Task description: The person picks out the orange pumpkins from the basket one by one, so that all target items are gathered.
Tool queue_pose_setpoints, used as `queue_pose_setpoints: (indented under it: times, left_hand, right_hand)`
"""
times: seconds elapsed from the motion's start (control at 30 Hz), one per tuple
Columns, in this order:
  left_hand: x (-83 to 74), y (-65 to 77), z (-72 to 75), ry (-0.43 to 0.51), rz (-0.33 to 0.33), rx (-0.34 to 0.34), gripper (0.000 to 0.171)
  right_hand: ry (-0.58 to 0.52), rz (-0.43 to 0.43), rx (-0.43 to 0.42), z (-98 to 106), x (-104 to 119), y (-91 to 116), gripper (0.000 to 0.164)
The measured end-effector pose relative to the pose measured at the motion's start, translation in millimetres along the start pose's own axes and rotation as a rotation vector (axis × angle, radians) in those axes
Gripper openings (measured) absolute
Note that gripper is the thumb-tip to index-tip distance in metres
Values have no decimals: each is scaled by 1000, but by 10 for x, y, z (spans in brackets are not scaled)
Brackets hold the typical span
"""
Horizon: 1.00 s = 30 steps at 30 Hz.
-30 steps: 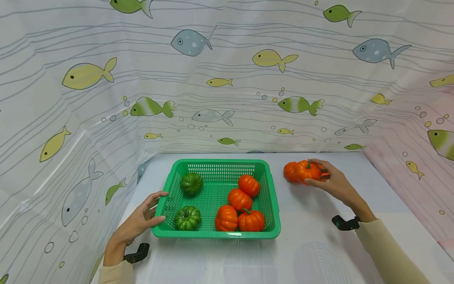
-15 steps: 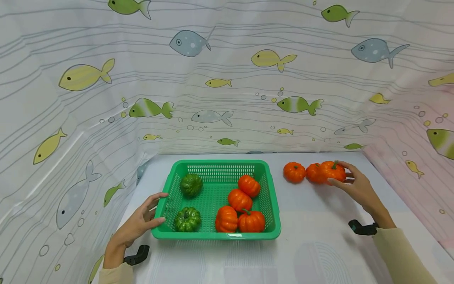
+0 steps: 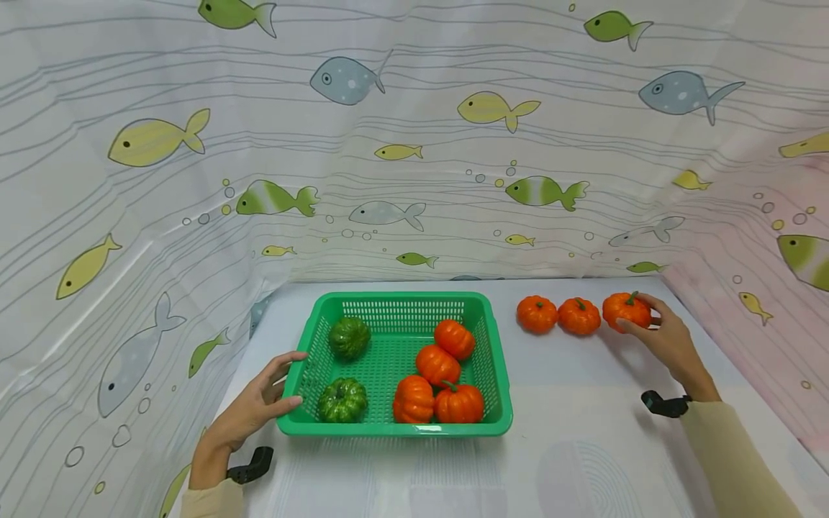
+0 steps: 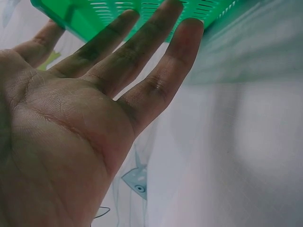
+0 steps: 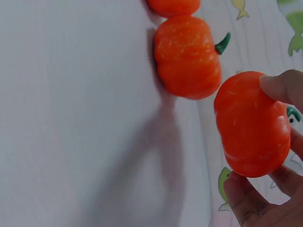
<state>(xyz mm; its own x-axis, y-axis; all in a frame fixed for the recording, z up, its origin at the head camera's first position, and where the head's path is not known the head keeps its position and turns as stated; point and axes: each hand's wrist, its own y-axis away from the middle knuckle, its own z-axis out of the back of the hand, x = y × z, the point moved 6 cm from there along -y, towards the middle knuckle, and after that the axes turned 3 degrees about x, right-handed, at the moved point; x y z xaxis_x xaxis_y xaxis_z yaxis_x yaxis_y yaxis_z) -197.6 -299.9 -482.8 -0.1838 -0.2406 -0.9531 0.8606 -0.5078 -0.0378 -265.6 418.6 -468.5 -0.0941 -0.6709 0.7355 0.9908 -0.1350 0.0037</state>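
Note:
My right hand [image 3: 673, 342] grips an orange pumpkin [image 3: 626, 311] with a green stem, between thumb and fingers. In the right wrist view this held pumpkin [image 5: 253, 125] hangs above the table, its shadow falling below. To its left a second orange pumpkin [image 3: 579, 316] and a third orange pumpkin [image 3: 537, 314] sit side by side on the table. My left hand [image 3: 249, 403] touches the left rim of a green plastic basket [image 3: 395, 429]. Its fingers [image 4: 156, 90] are spread and nearly straight against the basket wall.
Inside the basket lie a dark green pumpkin [image 3: 350, 337], a brighter green pumpkin [image 3: 342, 400] and several orange pumpkins [image 3: 437, 365]. The white table [image 3: 550, 403] is bounded behind and at the sides by a fish-print curtain [image 3: 440, 165].
My right hand has carried its pumpkin to the right, past the second pumpkin on the table, which now shows fully. The left hand and basket stay put.

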Motion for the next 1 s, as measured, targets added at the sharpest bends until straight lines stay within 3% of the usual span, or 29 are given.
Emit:
queue_pose_setpoints:
  times: [0.47,0.87,1.0]
  left_hand:
    - [0,-1,0,-9,8,-1,67]
    - [14,6,4,15,8,-8,68]
    - [23,9,3,6,19,-8,67]
  right_hand:
    - [37,-114,-3,-149,-301,-270,93]
    - [31,-148,3,-195,-308,-288,96]
    - [39,-175,-42,-146,-257,-270,93]
